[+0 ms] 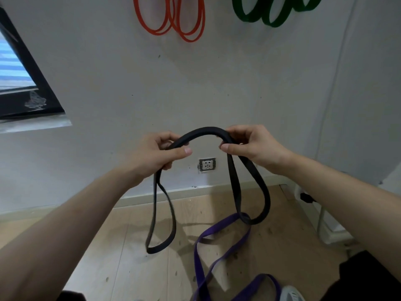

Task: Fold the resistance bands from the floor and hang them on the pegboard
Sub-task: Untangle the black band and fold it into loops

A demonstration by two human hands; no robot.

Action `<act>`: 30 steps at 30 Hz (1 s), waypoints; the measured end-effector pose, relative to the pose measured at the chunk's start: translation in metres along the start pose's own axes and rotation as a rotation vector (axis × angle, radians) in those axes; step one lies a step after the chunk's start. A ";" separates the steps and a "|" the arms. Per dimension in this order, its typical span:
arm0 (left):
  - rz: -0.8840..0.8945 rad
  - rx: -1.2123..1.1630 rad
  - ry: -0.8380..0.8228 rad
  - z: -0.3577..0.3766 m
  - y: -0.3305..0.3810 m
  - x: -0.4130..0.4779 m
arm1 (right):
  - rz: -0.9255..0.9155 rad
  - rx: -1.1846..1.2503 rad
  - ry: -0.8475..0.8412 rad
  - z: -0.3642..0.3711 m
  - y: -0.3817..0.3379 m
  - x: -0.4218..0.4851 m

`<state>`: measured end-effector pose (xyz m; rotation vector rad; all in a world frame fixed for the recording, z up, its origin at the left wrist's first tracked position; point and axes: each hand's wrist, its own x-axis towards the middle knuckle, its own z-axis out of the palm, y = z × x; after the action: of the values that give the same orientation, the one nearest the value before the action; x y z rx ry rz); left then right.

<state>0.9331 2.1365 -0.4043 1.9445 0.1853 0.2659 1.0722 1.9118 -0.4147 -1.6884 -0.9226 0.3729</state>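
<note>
A black resistance band (204,131) arches between my two hands in front of the wall. My left hand (156,153) grips its left end, and a long loop hangs below that hand, close to the floor. My right hand (249,144) pinches the right end, from which a shorter loop hangs down. A purple resistance band (206,268) lies loose on the wooden floor below. An orange band (173,20) and a green band (273,11) hang folded on the wall at the top; their hooks are out of view.
A wall socket (207,165) sits low on the white wall behind the black band. A dark-framed window (26,83) is at the left. A white object with a cable (321,218) stands at the right. A shoe tip (289,294) shows at the bottom.
</note>
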 end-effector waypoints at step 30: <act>0.063 -0.080 0.068 -0.004 0.005 -0.006 | 0.124 -0.016 -0.045 0.010 0.012 -0.005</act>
<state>0.9258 2.1368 -0.3985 1.8654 0.1557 0.3766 1.0671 1.9142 -0.4302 -1.7629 -0.8583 0.4896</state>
